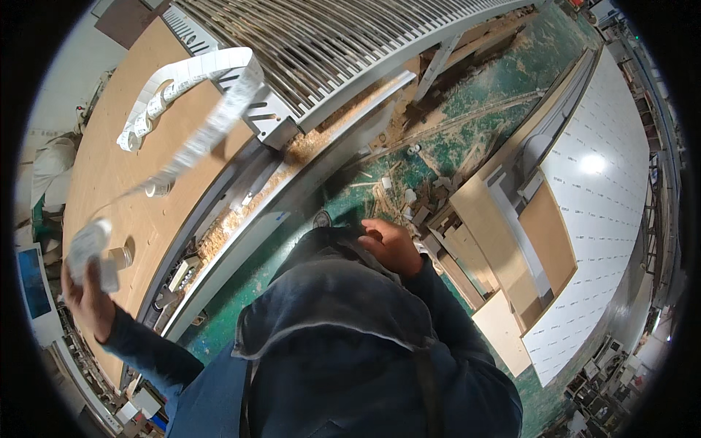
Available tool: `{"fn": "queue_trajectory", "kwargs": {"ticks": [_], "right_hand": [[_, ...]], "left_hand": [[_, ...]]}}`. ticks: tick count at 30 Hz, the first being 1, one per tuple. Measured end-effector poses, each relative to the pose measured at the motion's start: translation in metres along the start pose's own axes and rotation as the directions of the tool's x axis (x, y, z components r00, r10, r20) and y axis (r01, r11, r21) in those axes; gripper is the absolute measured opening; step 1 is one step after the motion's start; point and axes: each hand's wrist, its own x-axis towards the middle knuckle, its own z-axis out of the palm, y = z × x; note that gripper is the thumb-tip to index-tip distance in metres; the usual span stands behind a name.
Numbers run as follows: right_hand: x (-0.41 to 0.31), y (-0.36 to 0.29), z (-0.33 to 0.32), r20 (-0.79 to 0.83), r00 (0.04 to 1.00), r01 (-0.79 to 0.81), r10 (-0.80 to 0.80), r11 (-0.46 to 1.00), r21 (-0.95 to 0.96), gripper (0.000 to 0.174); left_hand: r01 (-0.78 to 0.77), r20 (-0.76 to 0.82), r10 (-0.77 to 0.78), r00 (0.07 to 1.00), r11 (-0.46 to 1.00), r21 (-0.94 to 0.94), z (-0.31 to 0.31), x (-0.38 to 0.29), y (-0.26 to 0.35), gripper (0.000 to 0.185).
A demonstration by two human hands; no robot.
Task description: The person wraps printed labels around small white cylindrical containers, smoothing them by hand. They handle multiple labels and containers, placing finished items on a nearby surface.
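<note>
My left hand is closed on a roll of paper labels, blurred, over the left part of a wood-coloured board. From the roll a long strip of printed labels runs up to the metal slatted rack and bends back onto the board, where its far end lies in loose curls. A small white roll or cup and a pale round roll or container stand on the board near that hand. My right hand hangs by my body, fingers curled; nothing shows in it.
The slatted rack adjoins the board. A machine trough with wood shavings runs along its near edge. Wood offcuts litter the green floor. At right, a white panel bears smaller boards. A screen stands far left.
</note>
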Motion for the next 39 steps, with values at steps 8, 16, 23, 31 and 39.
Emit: {"fn": "queue_trajectory", "kwargs": {"ticks": [8,16,23,31,39], "right_hand": [[0.002,0.04,0.028,0.144,0.942,0.325,-0.304,0.933,-0.156,0.04],[0.038,-0.023,0.033,0.477,0.875,-0.043,-0.085,0.967,0.251,0.038],[0.041,-0.062,0.053,0.695,0.718,-0.5,-0.052,0.655,0.566,0.049],[0.054,-0.087,0.045,0.123,0.984,0.068,-0.128,0.912,0.405,0.043],[0.072,-0.101,0.038,0.378,0.922,-0.344,0.085,0.632,0.695,0.079]], "left_hand": [[0.484,0.464,-0.434,0.772,0.875,0.012,0.112,-0.093,-0.03,0.047],[0.72,0.621,-0.476,0.623,0.659,-0.218,0.198,-0.139,0.002,0.052],[0.685,0.686,-0.28,0.671,0.588,-0.431,0.245,-0.142,-0.018,0.04],[0.702,0.683,-0.242,0.689,0.458,-0.546,0.278,-0.114,-0.019,0.045],[0.604,0.676,-0.151,0.721,0.615,-0.507,0.285,-0.09,-0.011,0.043]]}}
